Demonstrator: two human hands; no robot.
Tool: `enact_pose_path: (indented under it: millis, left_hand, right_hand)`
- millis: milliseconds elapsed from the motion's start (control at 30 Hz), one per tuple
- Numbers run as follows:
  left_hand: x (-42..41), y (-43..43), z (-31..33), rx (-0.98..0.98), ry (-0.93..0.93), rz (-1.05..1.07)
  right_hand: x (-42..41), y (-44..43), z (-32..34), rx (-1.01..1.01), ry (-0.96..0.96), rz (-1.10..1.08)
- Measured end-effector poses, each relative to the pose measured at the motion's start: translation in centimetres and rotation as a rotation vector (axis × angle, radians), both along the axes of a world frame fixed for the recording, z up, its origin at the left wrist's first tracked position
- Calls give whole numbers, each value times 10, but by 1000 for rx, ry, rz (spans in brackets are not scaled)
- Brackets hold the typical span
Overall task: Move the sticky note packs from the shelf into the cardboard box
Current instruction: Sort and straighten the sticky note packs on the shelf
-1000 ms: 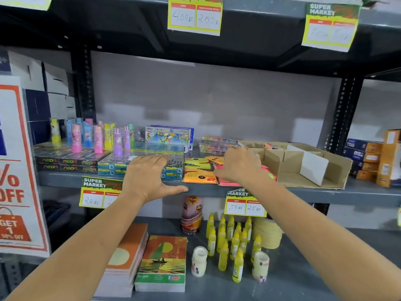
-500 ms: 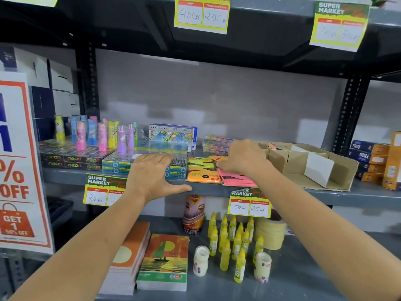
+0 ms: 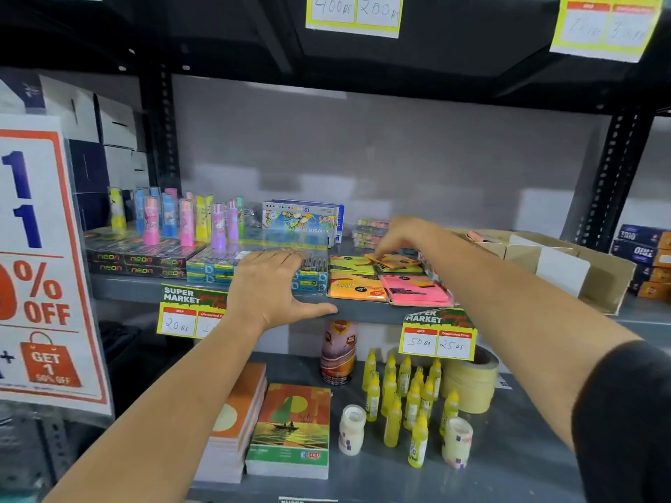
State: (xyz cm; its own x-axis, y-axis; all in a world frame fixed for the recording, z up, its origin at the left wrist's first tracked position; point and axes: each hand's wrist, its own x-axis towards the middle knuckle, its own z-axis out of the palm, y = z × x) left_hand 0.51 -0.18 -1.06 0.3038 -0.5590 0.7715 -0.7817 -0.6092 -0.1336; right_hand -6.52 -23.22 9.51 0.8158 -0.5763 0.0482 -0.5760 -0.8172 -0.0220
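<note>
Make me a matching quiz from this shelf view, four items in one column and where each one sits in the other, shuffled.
Items
1. pink sticky note pack
2. open brown cardboard box
3. small yellow glue bottles
4. left hand

Places
A. lower shelf, beside the beige tape rolls
B. middle shelf, far right
C. resting on the blue pen boxes at the shelf edge
D. front edge of the middle shelf, right of the orange sticky note pack

Pairs: 1-D, 2-B, 3-A, 4-C
</note>
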Motion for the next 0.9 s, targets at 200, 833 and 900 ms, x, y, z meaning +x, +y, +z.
enact_pose_path:
  millis: [200, 833, 900]
  left_hand:
    - [3, -1, -2, -11, -8, 9]
    - [1, -1, -1, 11, -37, 34]
    - [1, -1, -1, 17, -36, 40]
  right_hand:
    - [11, -7, -7, 77, 58, -12]
    - [13, -17, -19, 2, -145, -51]
    - [13, -16, -16, -48, -190, -53]
